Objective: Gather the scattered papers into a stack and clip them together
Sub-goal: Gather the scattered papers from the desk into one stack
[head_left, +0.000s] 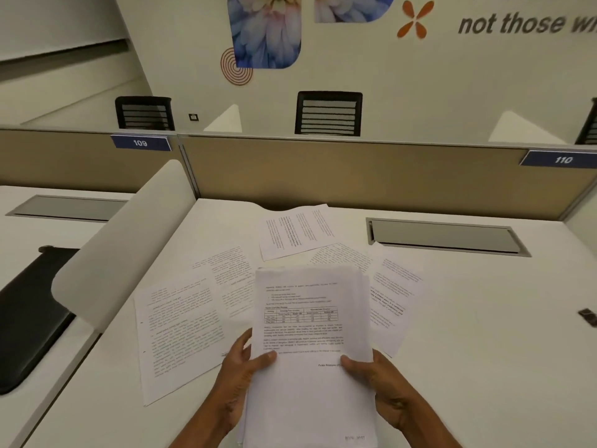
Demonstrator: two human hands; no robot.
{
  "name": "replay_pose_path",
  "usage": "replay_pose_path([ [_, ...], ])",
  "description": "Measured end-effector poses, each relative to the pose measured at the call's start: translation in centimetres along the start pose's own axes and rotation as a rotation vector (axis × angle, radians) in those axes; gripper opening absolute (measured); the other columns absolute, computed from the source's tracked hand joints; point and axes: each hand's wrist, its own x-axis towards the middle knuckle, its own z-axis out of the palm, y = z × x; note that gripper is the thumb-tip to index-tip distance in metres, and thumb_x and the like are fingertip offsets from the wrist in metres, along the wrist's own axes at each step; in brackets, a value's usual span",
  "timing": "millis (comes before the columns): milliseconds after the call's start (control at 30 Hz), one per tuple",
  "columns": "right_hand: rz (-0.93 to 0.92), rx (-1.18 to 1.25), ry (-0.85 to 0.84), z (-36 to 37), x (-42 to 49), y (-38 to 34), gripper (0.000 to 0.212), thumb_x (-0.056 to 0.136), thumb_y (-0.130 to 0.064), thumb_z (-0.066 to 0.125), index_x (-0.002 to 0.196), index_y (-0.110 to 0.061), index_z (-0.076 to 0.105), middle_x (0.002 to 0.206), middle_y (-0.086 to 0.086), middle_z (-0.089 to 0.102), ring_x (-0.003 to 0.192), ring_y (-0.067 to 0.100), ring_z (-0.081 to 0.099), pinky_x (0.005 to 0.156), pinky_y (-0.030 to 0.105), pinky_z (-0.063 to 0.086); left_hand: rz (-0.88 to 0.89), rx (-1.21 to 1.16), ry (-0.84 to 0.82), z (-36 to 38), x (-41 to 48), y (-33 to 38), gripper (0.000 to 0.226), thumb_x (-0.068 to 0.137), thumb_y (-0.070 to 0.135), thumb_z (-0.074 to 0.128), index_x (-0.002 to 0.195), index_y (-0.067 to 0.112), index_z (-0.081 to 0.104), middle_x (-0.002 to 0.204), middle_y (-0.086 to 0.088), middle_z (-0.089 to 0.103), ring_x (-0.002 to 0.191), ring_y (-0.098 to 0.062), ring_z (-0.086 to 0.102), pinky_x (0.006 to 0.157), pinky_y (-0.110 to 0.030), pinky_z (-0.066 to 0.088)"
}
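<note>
I hold a stack of printed papers (307,344) upright above the white desk (484,367). My left hand (240,373) grips its left edge and my right hand (378,379) grips its right edge, thumbs on the front page. Loose sheets lie flat on the desk behind it: a large one (181,331) at the left, one (229,273) beside it, one (295,231) at the back, and one (394,295) at the right. A small dark object, possibly a clip (588,316), lies at the far right edge.
A curved white divider (129,240) rises at the left, with a black pad (29,315) on the neighbouring desk. A recessed grey cable hatch (445,236) sits at the back right. A tan partition (323,169) closes the desk's far side.
</note>
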Motion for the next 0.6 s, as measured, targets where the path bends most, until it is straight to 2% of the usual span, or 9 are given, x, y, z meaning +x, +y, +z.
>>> replay_pose_path([
  [67, -0.002, 0.005, -0.008, -0.9, 0.1, -0.3, 0.054, 0.081, -0.020, 0.083, 0.130, -0.013, 0.064, 0.119, 0.012, 0.076, 0.111, 0.037, 0.071, 0.096, 0.053, 0.058, -0.094, -0.073, -0.043, 1.2, 0.2, 0.1, 0.052, 0.080, 0.007, 0.079, 0.129, 0.015, 0.065, 0.120, -0.011, 0.076, 0.111, -0.035, 0.072, 0.100, -0.053, 0.054],
  [167, 0.023, -0.014, -0.028, -2.1, 0.5, -1.0, 0.054, 0.081, -0.020, 0.084, 0.131, -0.013, 0.065, 0.120, 0.012, 0.076, 0.111, 0.038, 0.071, 0.099, 0.056, 0.056, -0.252, -0.165, -0.143, 2.1, 0.8, 0.1, 0.050, 0.078, -0.005, 0.078, 0.126, 0.004, 0.069, 0.123, -0.022, 0.072, 0.114, -0.044, 0.068, 0.108, -0.060, 0.045],
  [267, 0.036, -0.076, -0.006, -3.0, 1.2, -1.7, 0.064, 0.069, -0.022, 0.088, 0.128, -0.012, 0.067, 0.118, 0.010, 0.077, 0.110, 0.038, 0.072, 0.100, 0.056, 0.055, -0.245, -0.071, -0.177, 3.1, 1.6, 0.4, 0.058, 0.073, -0.005, 0.080, 0.128, 0.004, 0.067, 0.124, -0.022, 0.072, 0.116, -0.043, 0.067, 0.109, -0.058, 0.045],
  [367, 0.022, -0.089, -0.003, -3.2, 1.8, -2.6, 0.065, 0.068, -0.022, 0.088, 0.129, -0.013, 0.066, 0.116, 0.008, 0.078, 0.109, 0.036, 0.073, 0.099, 0.057, 0.055, -0.198, 0.007, -0.165, 5.4, 1.9, 1.0, 0.046, 0.082, -0.007, 0.071, 0.125, 0.009, 0.068, 0.120, -0.017, 0.075, 0.106, -0.035, 0.074, 0.094, -0.048, 0.057],
  [433, 0.012, -0.006, -0.017, -3.7, 2.1, -3.2, 0.055, 0.078, -0.018, 0.085, 0.129, -0.016, 0.066, 0.119, 0.009, 0.077, 0.110, 0.037, 0.072, 0.100, 0.058, 0.054, -0.206, -0.078, -0.202, 6.2, 2.6, 1.3, 0.045, 0.084, -0.006, 0.068, 0.127, 0.009, 0.068, 0.127, -0.020, 0.071, 0.114, -0.041, 0.069, 0.100, -0.056, 0.053],
  [500, -0.002, 0.132, -0.062, -4.8, 2.3, -3.7, 0.047, 0.086, -0.012, 0.077, 0.131, -0.016, 0.065, 0.126, 0.014, 0.073, 0.117, 0.040, 0.068, 0.104, 0.062, 0.050, -0.227, -0.185, -0.255, 6.4, 3.6, 1.8, 0.048, 0.086, -0.007, 0.067, 0.131, 0.007, 0.065, 0.133, -0.024, 0.066, 0.123, -0.047, 0.061, 0.110, -0.066, 0.040],
  [533, -0.021, 0.182, -0.081, -5.4, 2.5, -4.0, 0.046, 0.089, -0.009, 0.074, 0.133, -0.015, 0.063, 0.130, 0.016, 0.071, 0.120, 0.040, 0.067, 0.106, 0.062, 0.048, -0.224, -0.198, -0.284, 6.5, 4.0, 2.1, 0.048, 0.086, -0.008, 0.067, 0.132, 0.006, 0.065, 0.133, -0.025, 0.066, 0.124, -0.048, 0.060, 0.111, -0.067, 0.038],
  [600, -0.059, 0.213, -0.078, -6.4, 2.8, -4.4, 0.047, 0.092, -0.006, 0.069, 0.137, -0.015, 0.060, 0.131, 0.013, 0.071, 0.120, 0.036, 0.068, 0.106, 0.057, 0.050, -0.219, -0.125, -0.304, 7.0, 4.4, 2.6, 0.046, 0.086, -0.010, 0.066, 0.129, 0.005, 0.066, 0.128, -0.024, 0.069, 0.118, -0.046, 0.065, 0.109, -0.063, 0.043],
])
